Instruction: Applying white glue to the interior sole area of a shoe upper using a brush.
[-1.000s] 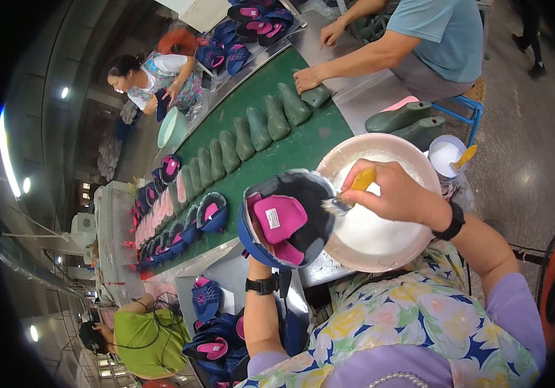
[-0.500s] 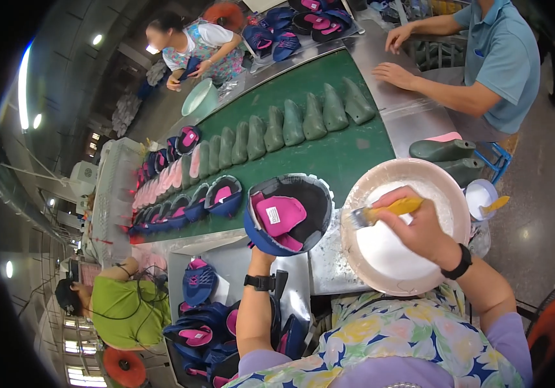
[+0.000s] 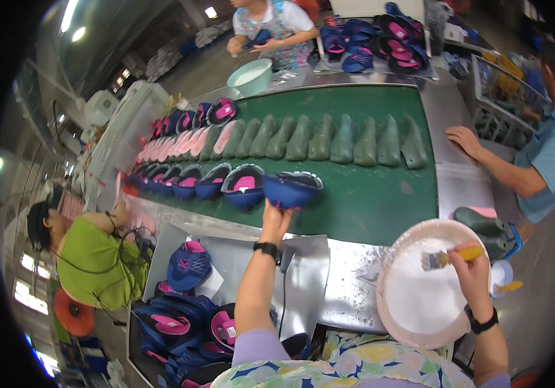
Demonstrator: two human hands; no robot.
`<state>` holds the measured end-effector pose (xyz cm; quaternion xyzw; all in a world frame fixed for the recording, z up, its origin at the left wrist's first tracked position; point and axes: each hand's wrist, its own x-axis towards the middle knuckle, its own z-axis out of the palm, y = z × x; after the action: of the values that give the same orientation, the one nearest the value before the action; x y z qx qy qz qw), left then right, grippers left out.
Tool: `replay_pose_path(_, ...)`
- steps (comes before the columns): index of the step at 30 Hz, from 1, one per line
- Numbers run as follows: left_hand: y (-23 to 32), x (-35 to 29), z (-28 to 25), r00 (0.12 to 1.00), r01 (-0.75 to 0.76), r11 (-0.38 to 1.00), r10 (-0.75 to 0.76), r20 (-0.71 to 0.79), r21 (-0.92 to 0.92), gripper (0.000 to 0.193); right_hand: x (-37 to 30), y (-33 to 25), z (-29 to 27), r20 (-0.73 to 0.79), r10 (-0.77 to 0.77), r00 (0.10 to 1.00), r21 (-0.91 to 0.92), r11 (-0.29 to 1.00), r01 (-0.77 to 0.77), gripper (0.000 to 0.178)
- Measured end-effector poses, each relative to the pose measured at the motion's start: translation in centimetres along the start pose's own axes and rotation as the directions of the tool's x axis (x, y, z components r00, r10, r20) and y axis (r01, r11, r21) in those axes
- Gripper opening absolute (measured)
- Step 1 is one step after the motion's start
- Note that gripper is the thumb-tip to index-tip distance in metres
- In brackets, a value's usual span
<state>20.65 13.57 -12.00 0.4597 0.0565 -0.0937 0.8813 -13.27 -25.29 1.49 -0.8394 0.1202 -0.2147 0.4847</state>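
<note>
Hands apart: outstretched left hand (image 3: 276, 216) grips blue shoe (image 3: 292, 189) on belt (image 3: 381, 200), right hand (image 3: 473, 275) clasps brush (image 3: 449, 257) over bowl (image 3: 413, 304).

The belt (image 3: 355, 200) is matt green, likely rubber. Its frame (image 3: 336, 284) is dull scuffed metal. The bowl (image 3: 420, 304) looks glossy plastic; the shoe (image 3: 292, 189) has blue cloth.

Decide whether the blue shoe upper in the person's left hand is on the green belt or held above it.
On the belt: the blue shoe upper rests on the green belt beside the row, left hand gripping its near edge.
</note>
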Motion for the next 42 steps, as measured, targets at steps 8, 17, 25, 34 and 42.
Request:
replay_pose_path(8, 3.9, 7.1, -9.2, 0.786, 0.140, 0.418, 0.505, -0.358, 0.898, 0.067, -0.7, 1.7, 0.9, 0.112, 0.187, 0.976, 0.202, 0.957, -0.206, 0.007)
replay_pose_path(17, 16.5, -14.0, -28.3, 0.674, 0.642, -0.286, 0.653, -0.346, 0.712, 0.045, -0.2, 1.1, 0.8, 0.140, 0.266, 0.954, 0.218, 0.931, -0.291, 0.010)
replay_pose_path(25, 13.9, -12.3, -19.0, 0.721, 0.212, -0.197, 0.692, -0.017, 0.957, 0.039, -3.3, 1.6, 0.3, 0.165, 0.185, 0.969, 0.131, 0.969, -0.207, 0.010)
replay_pose_path(34, 5.9, -16.9, -6.8, 0.916, -0.361, -0.229, -0.266, 0.299, 0.904, 0.063, -1.9, 1.8, 2.5, 0.251, 0.136, 0.958, 0.095, 0.982, -0.165, 0.021)
replay_pose_path(42, 4.3, -17.2, -4.2, 0.934, -0.352, -0.512, -0.243, 0.261, 0.784, 0.048, -4.6, 2.0, 2.8, 0.688, -0.182, 0.702, -0.087, 0.941, 0.329, 0.024)
